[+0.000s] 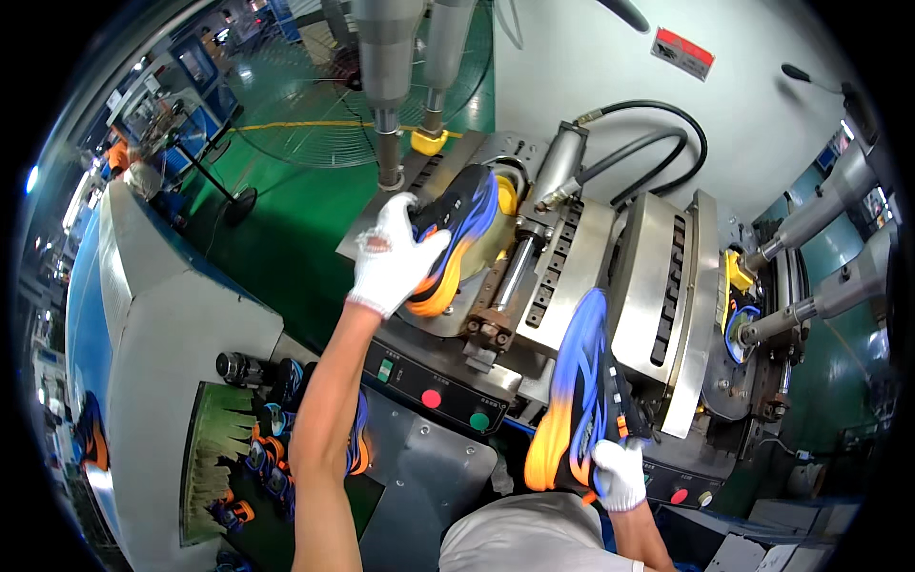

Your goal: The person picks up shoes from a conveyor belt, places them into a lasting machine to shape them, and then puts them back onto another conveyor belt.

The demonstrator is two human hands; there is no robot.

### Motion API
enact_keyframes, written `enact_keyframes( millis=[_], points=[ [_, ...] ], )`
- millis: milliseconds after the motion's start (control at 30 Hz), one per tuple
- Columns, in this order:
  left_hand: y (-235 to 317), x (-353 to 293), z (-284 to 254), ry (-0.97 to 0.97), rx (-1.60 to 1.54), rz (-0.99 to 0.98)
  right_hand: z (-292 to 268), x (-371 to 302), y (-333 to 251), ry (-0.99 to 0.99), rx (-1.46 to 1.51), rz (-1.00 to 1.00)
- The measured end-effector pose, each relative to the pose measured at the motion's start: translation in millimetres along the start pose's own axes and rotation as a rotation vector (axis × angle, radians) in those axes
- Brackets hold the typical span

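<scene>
My left hand (394, 257), in a white knit glove, grips a sneaker (469, 229) at the left station of a metal press. That sneaker has a black upper and a thick sole fading from blue to orange, and it stands against a yellow pad. Low in front of my body, my right hand (620, 474), gloved too, holds a matching sneaker (572, 396) near its heel. Its blue-to-orange side faces me and its blue toe points away. Some fingers of both hands are hidden behind the shoes.
Grey press cylinders (389, 76) hang over the left station. Another shoe (739, 329) sits under rams at the right station. A panel with red and green buttons (432, 398) runs along the front. Several sneakers (270, 458) lie in a green-lined opening at lower left. Black hoses (658, 119) loop behind.
</scene>
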State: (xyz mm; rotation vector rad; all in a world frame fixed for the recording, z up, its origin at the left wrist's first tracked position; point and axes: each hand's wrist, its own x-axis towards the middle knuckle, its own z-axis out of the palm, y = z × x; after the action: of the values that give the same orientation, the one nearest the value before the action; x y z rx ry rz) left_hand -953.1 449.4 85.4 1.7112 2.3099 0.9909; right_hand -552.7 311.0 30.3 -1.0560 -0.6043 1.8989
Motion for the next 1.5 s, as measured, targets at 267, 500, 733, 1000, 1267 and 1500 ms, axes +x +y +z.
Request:
enact_keyframes(
  millis=[267,500,733,1000,1267,1500],
  points=[
    [-76.0,-286.3,-82.1,0.125,-0.259,-0.505,200.5,205.7,-1.0,-0.325,0.019,0.037],
    [-81.8,-499.0,-51.2,0.043,0.065,-1.049,176.2,455.9,30.1,0.257,-1.064,-0.254],
    [-56.2,-645.6,46.2,0.432,0.202,-1.577,263.5,423.5,80.0,-0.315,-2.455,-0.735],
    [-106.8,-646.4,106.7,0.61,0.222,-1.109,155.3,580.8,-54.5,-0.14,-0.811,0.38],
    [-70.9,-716.7,78.6,0.746,0.053,-1.444,170.1,169.6,95.8,-0.621,-1.267,-0.743],
    [-101.6,-755.2,35.0,0.623,-0.068,-1.358,24.7,103.5,229.2,-0.415,-2.866,-0.936]
  ],
)
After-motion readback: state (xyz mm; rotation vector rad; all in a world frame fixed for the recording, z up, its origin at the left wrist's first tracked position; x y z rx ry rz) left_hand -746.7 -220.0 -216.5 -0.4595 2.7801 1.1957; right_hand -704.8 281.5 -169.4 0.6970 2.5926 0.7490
